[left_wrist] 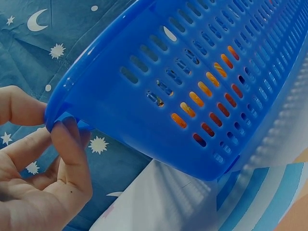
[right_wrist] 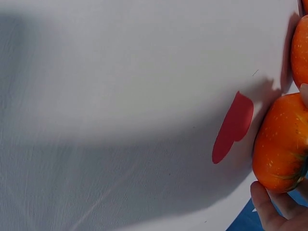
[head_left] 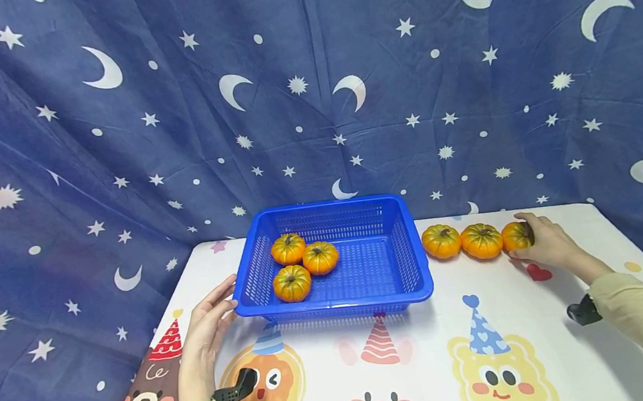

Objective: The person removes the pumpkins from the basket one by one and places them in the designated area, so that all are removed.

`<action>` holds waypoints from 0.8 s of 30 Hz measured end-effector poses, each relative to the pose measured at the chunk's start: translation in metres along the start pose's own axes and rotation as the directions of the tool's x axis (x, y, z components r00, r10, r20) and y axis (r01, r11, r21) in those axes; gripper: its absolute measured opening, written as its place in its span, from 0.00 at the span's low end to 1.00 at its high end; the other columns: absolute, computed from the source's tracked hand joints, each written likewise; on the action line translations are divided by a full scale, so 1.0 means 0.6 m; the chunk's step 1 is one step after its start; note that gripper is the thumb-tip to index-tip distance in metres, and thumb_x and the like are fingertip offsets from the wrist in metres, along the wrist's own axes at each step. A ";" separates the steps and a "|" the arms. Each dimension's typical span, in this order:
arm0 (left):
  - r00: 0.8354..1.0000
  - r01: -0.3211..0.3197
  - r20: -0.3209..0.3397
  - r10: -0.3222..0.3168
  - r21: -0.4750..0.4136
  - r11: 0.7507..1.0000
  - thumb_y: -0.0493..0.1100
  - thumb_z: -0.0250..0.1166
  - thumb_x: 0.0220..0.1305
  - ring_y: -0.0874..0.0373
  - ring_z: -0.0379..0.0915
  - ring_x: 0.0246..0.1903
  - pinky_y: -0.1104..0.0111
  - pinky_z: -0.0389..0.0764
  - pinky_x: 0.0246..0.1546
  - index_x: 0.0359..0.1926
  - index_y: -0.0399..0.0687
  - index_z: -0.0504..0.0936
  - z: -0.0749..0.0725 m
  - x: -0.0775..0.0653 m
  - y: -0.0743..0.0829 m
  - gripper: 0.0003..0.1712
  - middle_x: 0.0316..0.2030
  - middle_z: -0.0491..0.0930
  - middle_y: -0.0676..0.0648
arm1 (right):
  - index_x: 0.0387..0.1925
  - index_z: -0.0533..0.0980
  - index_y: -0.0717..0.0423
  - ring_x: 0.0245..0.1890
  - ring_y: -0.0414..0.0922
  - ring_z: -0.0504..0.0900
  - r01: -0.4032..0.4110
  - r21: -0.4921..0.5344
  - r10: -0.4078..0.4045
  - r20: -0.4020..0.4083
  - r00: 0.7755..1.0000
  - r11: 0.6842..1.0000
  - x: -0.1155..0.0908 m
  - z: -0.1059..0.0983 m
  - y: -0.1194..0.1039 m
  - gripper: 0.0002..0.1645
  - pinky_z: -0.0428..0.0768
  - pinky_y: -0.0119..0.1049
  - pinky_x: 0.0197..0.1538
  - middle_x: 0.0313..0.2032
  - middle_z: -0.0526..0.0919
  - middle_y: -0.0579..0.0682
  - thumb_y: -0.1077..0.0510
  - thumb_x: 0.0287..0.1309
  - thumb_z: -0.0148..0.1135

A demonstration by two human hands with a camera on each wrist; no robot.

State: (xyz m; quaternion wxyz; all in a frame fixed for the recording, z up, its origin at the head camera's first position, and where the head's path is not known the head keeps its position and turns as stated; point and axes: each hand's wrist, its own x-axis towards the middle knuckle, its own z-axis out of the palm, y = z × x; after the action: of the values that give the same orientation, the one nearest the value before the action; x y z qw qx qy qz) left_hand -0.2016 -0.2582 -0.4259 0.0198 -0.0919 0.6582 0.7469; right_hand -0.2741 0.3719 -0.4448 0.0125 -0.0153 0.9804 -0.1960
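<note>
A blue plastic basket (head_left: 333, 304) with slotted walls stands at the middle of the table. Inside, on its left side, lie a rear pumpkin (head_left: 288, 249), a middle pumpkin (head_left: 321, 258) and a front pumpkin (head_left: 292, 284), all small and orange-yellow. My left hand (head_left: 203, 339) pinches the basket's left rim between thumb and fingers, as the left wrist view shows. To the right of the basket, a row holds a pumpkin (head_left: 441, 241), another pumpkin (head_left: 481, 241) and the rightmost pumpkin (head_left: 516, 236). Around that rightmost one curl the thumb and fingers of my right hand (head_left: 550, 246).
A white tablecloth (head_left: 422, 348) with cartoon prints covers the table. Behind it hangs a dark blue curtain (head_left: 291, 144) with moons and stars, close to the table's back edge. Each wrist carries a small black device.
</note>
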 end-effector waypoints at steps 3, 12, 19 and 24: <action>1.000 -0.004 0.010 0.005 -0.003 1.000 0.29 0.54 0.61 0.69 0.76 0.44 0.71 0.74 0.46 0.69 0.39 0.64 -0.001 0.000 0.000 0.33 0.43 0.79 0.64 | 0.67 0.52 0.68 0.52 0.74 0.66 0.001 0.000 -0.001 0.001 1.000 1.000 -0.002 -0.001 0.000 0.54 0.65 0.71 0.55 0.55 0.62 0.79 0.50 0.47 0.70; 1.000 -0.014 0.015 0.014 -0.013 1.000 0.29 0.55 0.61 0.69 0.76 0.43 0.72 0.75 0.46 0.68 0.39 0.65 -0.001 0.000 0.000 0.32 0.42 0.80 0.64 | 0.68 0.50 0.69 0.52 0.73 0.66 -0.003 0.005 0.003 0.007 1.000 1.000 -0.003 -0.005 0.000 0.55 0.64 0.70 0.56 0.56 0.61 0.79 0.50 0.48 0.70; 1.000 0.003 0.003 -0.003 -0.009 1.000 0.29 0.54 0.62 0.70 0.74 0.44 0.72 0.74 0.46 0.70 0.37 0.61 0.001 0.000 0.002 0.34 0.41 0.80 0.65 | 0.66 0.54 0.69 0.53 0.74 0.66 0.046 -0.003 -0.046 -0.019 0.999 0.999 -0.004 -0.017 -0.003 0.52 0.63 0.71 0.57 0.56 0.62 0.79 0.51 0.48 0.69; 1.000 0.015 -0.001 -0.015 0.005 1.000 0.30 0.54 0.62 0.70 0.74 0.45 0.73 0.74 0.47 0.70 0.38 0.61 0.001 0.000 0.003 0.34 0.41 0.79 0.66 | 0.66 0.55 0.68 0.54 0.77 0.63 0.082 -0.015 -0.082 -0.035 0.996 0.997 -0.005 -0.035 -0.015 0.49 0.62 0.73 0.56 0.58 0.60 0.80 0.52 0.48 0.68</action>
State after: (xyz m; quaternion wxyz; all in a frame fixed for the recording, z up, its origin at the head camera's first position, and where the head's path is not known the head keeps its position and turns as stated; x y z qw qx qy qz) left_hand -0.2017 -0.2581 -0.4239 0.0255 -0.0971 0.6592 0.7452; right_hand -0.2714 0.3719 -0.4217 -0.0130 -0.0522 0.9803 -0.1899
